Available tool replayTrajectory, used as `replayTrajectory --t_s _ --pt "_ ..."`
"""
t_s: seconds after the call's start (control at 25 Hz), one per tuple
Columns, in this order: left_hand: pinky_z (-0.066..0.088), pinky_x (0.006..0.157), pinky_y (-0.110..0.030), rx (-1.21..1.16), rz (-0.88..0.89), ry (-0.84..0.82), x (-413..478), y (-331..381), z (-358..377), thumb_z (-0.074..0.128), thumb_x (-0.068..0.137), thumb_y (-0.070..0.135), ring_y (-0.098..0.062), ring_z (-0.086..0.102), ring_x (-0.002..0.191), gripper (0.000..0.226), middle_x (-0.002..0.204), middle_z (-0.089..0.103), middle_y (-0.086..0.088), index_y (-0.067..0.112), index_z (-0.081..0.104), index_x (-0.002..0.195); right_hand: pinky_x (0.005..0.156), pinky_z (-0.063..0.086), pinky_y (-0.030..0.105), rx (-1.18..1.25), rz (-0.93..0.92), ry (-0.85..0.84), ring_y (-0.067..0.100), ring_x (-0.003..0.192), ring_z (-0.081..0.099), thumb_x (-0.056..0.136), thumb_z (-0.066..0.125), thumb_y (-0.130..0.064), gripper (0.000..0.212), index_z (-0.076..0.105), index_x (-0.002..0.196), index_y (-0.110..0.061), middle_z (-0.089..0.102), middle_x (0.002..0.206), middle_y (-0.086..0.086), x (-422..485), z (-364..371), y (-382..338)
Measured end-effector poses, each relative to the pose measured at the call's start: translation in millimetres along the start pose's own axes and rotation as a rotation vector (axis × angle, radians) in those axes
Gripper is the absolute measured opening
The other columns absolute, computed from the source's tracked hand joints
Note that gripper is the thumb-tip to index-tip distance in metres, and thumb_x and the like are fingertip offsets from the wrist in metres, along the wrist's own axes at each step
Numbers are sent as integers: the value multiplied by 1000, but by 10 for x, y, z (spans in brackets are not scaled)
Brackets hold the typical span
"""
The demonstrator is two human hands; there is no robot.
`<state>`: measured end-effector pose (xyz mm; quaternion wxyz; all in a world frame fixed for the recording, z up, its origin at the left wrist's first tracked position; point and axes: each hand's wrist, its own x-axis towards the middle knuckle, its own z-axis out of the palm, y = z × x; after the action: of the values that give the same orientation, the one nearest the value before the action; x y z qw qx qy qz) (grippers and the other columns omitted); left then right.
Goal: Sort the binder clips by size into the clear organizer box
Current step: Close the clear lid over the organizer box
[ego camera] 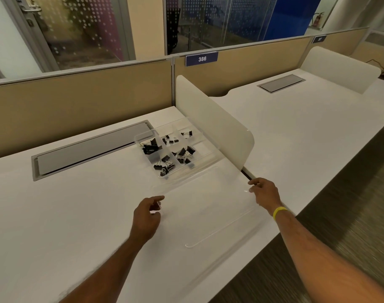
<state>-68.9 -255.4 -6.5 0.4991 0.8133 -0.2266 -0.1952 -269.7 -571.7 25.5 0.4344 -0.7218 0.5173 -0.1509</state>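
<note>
- Two hands are holding one big clear lid (208,215) over the white desk (66,215); the left hand (146,217) is pinching its left edge and the right hand (264,194) is pinching its far right corner, so the hands are well apart with the lid between them
- Just past the hands, the clear organizer box (175,149) is sitting open on the desk, touching or almost touching the white divider (213,127) on the right-hand side
- Black binder clips (164,164) are lying in little groups in its compartments, big ones (150,146) far left and tiny ones (170,139) farther back; I am seeing none loose on the desk, so I am guessing the sorting is almost done
- What could go wrong: the lid is see-through and hard to see, so it could be coming down crooked and missing the rim
- It could be bumping the divider, because there is so little room on that side
- Pushing the box with the lid could be shaking clips over the low walls into the wrong group
- A tall clip handle could be stopping the lid from shutting
- The box's long side is pointing away from the hands and a bit to the left; the lid seems to be lying almost the same way, with its far edge near the box
</note>
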Motion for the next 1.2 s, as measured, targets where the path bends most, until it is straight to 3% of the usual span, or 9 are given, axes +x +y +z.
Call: replayTrajectory --t_s 0.08,0.16,0.32,0.48,0.6,0.76,0.92,1.0,1.2 --pt "49 68 -15 32 108 44 -68 -22 -129 76 79 6 -10 62 86 38 91 61 5 32 68 105 47 43 25 90 43 -54 19 45 51 82 57 -2 19 72 85 -13 70 77 9 -50 -20 -141" --pt "47 67 -19 44 177 103 -117 -27 -250 78 80 22 -11 59 84 25 88 57 7 31 71 102 47 45 25 157 72 -122 19 48 52 84 60 -5 14 73 88 -6 72 86 12 -131 -32 -302" --pt "42 70 -23 144 280 219 -177 -33 -529 75 82 22 -12 51 88 18 92 48 6 28 74 99 52 47 27 271 108 -246 20 58 55 86 59 -10 17 72 88 0 70 89 17 -281 -9 -597" --pt "43 84 -26 173 400 284 -150 31 -804 67 89 27 -10 54 98 9 104 58 9 19 72 92 53 35 28 548 79 -341 18 53 47 95 46 -36 46 71 90 2 63 77 15 -286 17 -810" --pt "52 75 -26 -46 287 258 -158 168 -869 47 97 38 -7 66 87 25 90 70 11 21 64 89 56 31 28 617 -1 -343 13 56 42 94 47 -54 56 71 98 -4 55 70 3 -267 141 -994" --pt "56 62 -34 -306 116 304 -134 280 -819 42 103 23 -22 69 67 27 73 71 -6 8 58 86 64 38 25 615 -125 -223 11 68 47 92 57 -40 38 70 108 -8 51 79 -3 -306 442 -1192" --pt "57 59 -35 -504 -82 293 -96 255 -757 42 103 19 -35 69 70 22 77 71 -15 7 60 100 68 49 30 544 -76 -280 21 77 62 91 63 -30 26 65 109 -12 63 95 7 -343 728 -1187" --pt "57 60 -33 -577 -170 291 -61 250 -694 40 104 22 -32 70 70 23 80 71 -15 11 59 109 63 52 30 490 -44 -322 22 69 66 93 62 -32 25 61 109 -14 67 96 11 -326 830 -1125" --pt "56 62 -32 -661 -304 295 153 297 -557 39 104 26 -25 69 70 20 87 69 -17 20 55 114 56 43 28 300 -92 -220 17 58 58 90 67 -27 38 56 123 -12 69 88 8 -78 889 -1060"
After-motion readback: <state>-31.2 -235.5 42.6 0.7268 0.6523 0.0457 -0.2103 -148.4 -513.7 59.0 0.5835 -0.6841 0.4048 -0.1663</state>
